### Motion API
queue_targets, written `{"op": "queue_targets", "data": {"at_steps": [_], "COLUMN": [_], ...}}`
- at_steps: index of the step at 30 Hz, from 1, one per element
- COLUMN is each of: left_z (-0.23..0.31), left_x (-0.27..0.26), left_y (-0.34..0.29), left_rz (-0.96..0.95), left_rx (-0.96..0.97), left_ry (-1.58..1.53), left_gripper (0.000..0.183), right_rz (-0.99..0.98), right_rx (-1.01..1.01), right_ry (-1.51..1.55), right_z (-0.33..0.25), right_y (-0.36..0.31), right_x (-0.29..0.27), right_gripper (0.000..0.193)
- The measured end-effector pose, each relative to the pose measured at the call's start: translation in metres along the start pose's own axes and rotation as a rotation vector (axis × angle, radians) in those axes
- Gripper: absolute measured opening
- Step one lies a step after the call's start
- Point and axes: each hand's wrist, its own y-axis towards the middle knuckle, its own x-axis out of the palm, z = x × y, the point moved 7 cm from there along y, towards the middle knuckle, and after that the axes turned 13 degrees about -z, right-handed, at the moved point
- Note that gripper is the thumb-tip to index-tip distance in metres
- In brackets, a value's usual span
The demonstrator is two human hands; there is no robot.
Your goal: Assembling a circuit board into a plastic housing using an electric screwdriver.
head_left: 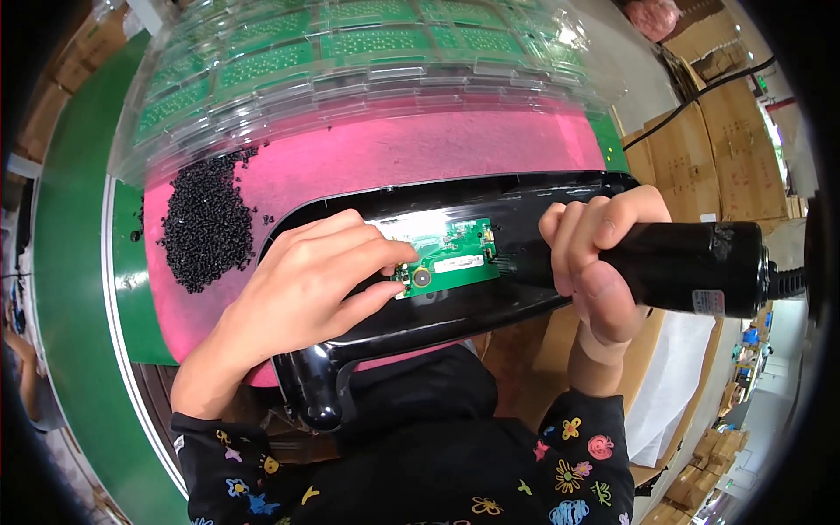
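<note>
A green circuit board [457, 254] with a white label and a round part at its left end lies in a long, shiny black plastic housing [429, 325]. My left hand [302, 280] has thumb and fingers closed on the board's left end. Wrapped in my right hand [604, 249] is a black electric screwdriver [700, 267], held nearly level. Its front end points left at the board's right edge; the bit's tip cannot be made out. A stubby arm of the housing [317, 389] sticks out toward me at the lower left.
A heap of small black screws [206, 227] lies on the pink mat [437, 140] at left. Stacked clear trays [376, 52] with green boards stand behind. The screwdriver's cable [789, 283] runs off right. Cardboard boxes [744, 157] stand at right.
</note>
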Motion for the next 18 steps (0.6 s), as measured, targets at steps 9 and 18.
{"op": "queue_targets", "data": {"at_steps": [9, 18], "left_z": [0.005, -0.02], "left_x": [-0.016, -0.036], "left_y": [-0.002, -0.011], "left_rz": [0.145, 0.222], "left_rx": [0.039, -0.21], "left_ry": [-0.003, 0.277], "left_gripper": [0.023, 0.031], "right_rz": [-0.1, -0.098], "right_rx": [0.029, -0.021], "right_ry": [0.111, 0.246], "right_z": [0.01, 0.015], "right_y": [0.003, 0.006], "right_x": [0.006, 0.004], "right_gripper": [0.035, 0.029]}}
